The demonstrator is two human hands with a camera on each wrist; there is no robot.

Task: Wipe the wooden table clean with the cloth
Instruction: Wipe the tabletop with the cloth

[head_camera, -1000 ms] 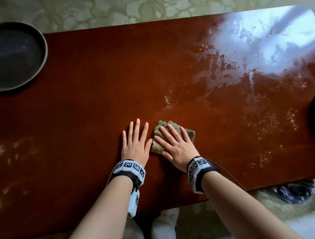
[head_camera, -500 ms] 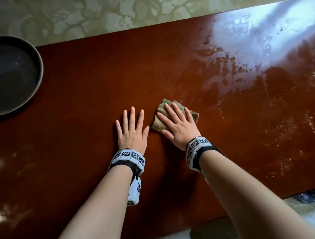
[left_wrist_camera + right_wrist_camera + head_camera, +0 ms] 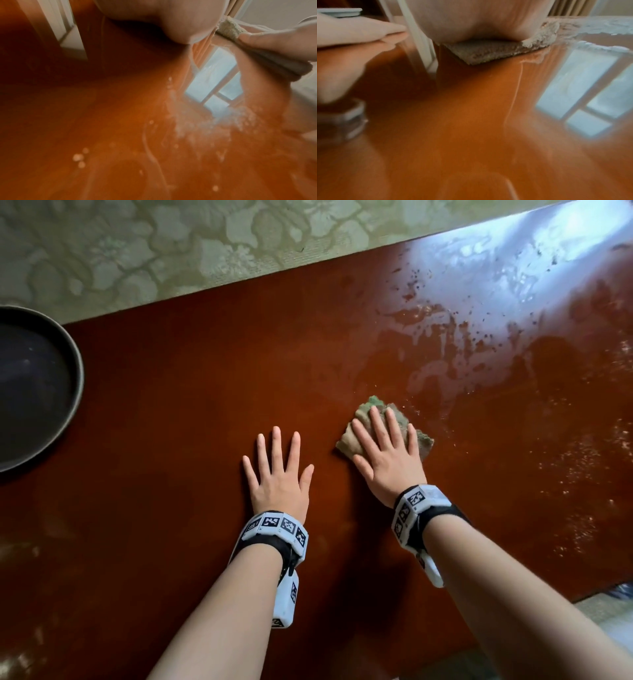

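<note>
- While the right hand [image 3: 388, 460] lies flat on the cloth [image 3: 423, 443], its fingers [image 3: 375, 422] are straight and spread, pressing the folded rag onto the wooden table [image 3: 178, 412] right of centre.
- Left hand [image 3: 279, 477] rests palm-down on bare wood just left of the cloth, fingers straight and apart, holding nothing.
- Wet smears and pale specks [image 3: 479, 344] cover the far right of the table, beyond and right of the cloth.
- From the right wrist view, the cloth [image 3: 489, 52] lies flat on the wood under the palm.
- A dark round bowl [image 3: 37, 392] sits at the left edge.
- Floral-patterned fabric [image 3: 171, 244] lies beyond the far edge.
</note>
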